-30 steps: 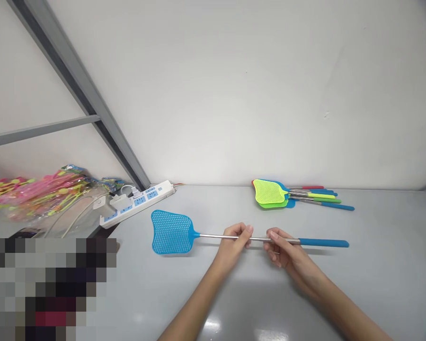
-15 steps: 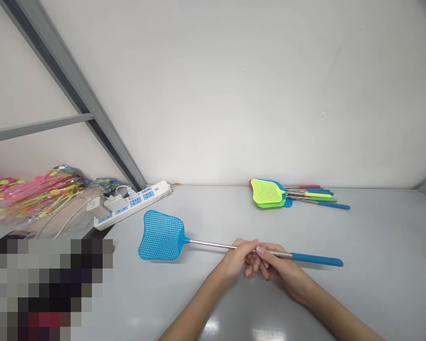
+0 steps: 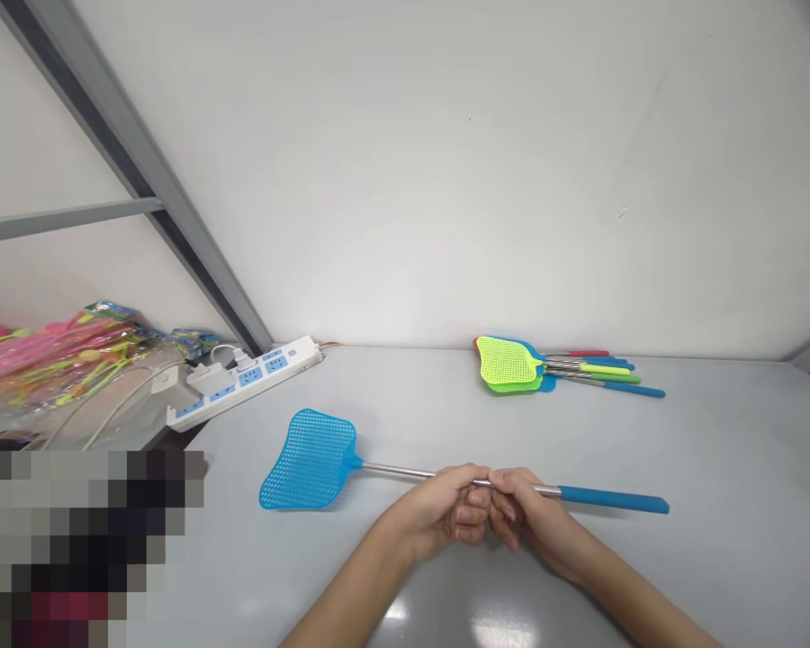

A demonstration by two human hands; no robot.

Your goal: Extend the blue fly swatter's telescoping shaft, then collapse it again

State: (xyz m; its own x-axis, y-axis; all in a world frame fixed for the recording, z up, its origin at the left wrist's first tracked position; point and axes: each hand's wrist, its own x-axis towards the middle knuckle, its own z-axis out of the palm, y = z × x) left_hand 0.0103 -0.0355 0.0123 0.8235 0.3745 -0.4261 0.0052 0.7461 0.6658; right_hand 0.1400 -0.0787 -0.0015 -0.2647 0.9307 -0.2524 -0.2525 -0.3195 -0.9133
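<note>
A blue fly swatter (image 3: pixel 314 459) lies crosswise in front of me, its mesh head on the left and its blue handle grip on the right. My left hand (image 3: pixel 449 506) is closed around the middle of its metal rod. Right beside it, my right hand (image 3: pixel 523 504) pinches the same rod between thumb and fingers, just left of the grip. The two hands meet at the thumbs, and part of the rod is hidden behind them. Farther back, a pile of fly swatters (image 3: pixel 509 363) in yellow-green, green, blue and red rests near the wall.
A white power strip (image 3: pixel 249 382) with plugs and cables sits at the table's left edge. Beyond it are plastic-wrapped colourful items (image 3: pixel 60 360). A grey metal frame (image 3: pixel 148 189) rises at the left, and a white wall (image 3: pixel 445 180) backs the grey table (image 3: pixel 715 468).
The swatter has rotated about its rod, so its head is tilted differently, and its handle end is slightly farther right. My left hand's fingers have curled in more. The view has shifted slightly.
</note>
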